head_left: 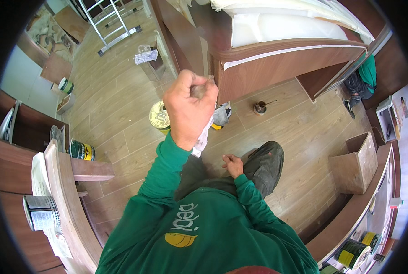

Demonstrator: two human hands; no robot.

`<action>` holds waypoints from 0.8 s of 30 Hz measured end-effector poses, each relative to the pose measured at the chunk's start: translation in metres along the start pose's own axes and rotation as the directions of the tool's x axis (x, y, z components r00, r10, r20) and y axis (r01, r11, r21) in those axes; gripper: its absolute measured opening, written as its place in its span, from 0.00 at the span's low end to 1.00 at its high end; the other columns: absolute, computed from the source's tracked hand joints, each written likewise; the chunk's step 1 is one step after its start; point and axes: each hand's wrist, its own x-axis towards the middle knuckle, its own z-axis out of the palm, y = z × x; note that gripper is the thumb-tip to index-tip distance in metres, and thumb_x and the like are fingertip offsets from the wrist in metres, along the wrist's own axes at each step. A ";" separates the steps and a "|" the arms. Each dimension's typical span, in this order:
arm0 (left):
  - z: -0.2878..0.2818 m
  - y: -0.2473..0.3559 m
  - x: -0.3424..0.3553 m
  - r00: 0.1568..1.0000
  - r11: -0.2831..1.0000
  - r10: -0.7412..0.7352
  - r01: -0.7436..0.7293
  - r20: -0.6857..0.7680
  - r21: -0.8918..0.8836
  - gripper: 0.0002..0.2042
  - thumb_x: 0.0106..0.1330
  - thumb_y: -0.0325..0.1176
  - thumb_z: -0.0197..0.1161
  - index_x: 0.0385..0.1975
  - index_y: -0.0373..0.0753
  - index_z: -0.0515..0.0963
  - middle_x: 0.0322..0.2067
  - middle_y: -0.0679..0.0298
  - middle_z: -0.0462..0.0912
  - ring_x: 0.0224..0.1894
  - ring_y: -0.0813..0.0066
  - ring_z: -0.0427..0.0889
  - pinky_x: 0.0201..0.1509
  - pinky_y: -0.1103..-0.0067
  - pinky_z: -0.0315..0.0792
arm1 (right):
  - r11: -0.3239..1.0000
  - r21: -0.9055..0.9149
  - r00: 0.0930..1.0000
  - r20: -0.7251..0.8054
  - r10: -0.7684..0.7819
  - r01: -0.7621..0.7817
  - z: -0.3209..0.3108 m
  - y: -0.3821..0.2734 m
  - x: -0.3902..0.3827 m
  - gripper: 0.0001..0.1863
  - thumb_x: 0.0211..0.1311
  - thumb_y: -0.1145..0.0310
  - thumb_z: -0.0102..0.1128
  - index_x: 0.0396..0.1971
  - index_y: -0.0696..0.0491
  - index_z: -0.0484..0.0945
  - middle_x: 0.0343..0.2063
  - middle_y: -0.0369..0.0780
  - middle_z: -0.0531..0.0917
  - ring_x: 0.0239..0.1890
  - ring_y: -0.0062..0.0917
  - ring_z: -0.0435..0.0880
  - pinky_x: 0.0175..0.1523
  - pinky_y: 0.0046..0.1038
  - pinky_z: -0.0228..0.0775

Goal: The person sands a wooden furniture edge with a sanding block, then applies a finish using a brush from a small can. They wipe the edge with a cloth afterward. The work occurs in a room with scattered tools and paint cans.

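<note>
My left hand point(190, 109) is raised in front of me, its fingers closed by the front corner of the wooden bench-like unit point(286, 68). Below that hand hangs a crumpled white cloth point(203, 140), which appears gripped in it; the palm side is hidden. Whether the fingertips touch the wood I cannot tell. Lower down, beside my bent knee, my right hand point(232, 165) is empty, its fingers loosely curled and apart. A round paint can point(159, 116) stands on the floor just beyond my left wrist. Partly behind the cloth sits a grey-and-yellow item point(222, 116).
A small dark pot point(260, 108) with a stick or brush stands on the floor. Farther off is an aluminium ladder point(115, 27). Cans line the left bench point(71, 205) and right shelf point(354, 253). A wooden box point(355, 164) stands right; another person point(366, 77) is at far right.
</note>
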 end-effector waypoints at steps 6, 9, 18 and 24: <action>0.006 -0.015 -0.023 0.999 0.998 -0.025 0.022 0.040 0.066 0.08 0.56 0.25 0.70 0.26 0.35 0.75 0.21 0.56 0.81 0.21 0.65 0.80 0.25 0.72 0.73 | 0.999 -0.038 0.999 -0.032 -0.012 0.010 -0.005 0.009 0.002 0.25 0.64 0.53 0.64 0.47 0.61 0.83 0.36 0.49 0.88 0.31 0.32 0.90 0.44 0.32 0.78; 0.004 -0.055 -0.056 0.990 0.973 -0.034 0.003 0.134 0.229 0.08 0.55 0.26 0.72 0.25 0.33 0.77 0.21 0.58 0.81 0.21 0.78 0.76 0.28 0.78 0.72 | 1.000 -0.021 0.999 -0.050 -0.016 0.015 -0.002 0.013 -0.001 0.24 0.64 0.53 0.64 0.47 0.61 0.83 0.36 0.49 0.88 0.31 0.31 0.90 0.43 0.32 0.79; -0.104 -0.148 -0.157 0.739 0.803 -0.596 0.558 0.316 0.209 0.05 0.59 0.24 0.71 0.27 0.30 0.82 0.24 0.65 0.84 0.25 0.83 0.76 0.28 0.80 0.70 | 0.995 0.096 0.998 -0.062 0.010 -0.004 -0.010 0.027 0.000 0.21 0.66 0.58 0.65 0.47 0.61 0.82 0.37 0.40 0.87 0.30 0.27 0.89 0.35 0.27 0.80; -0.137 -0.165 -0.173 0.504 0.497 -0.848 0.863 0.162 -0.088 0.04 0.60 0.24 0.71 0.28 0.32 0.82 0.25 0.64 0.84 0.25 0.82 0.76 0.30 0.81 0.70 | 1.000 0.003 1.000 -0.024 -0.004 0.004 -0.011 0.029 -0.005 0.17 0.66 0.62 0.65 0.45 0.62 0.83 0.34 0.40 0.87 0.29 0.24 0.88 0.33 0.26 0.79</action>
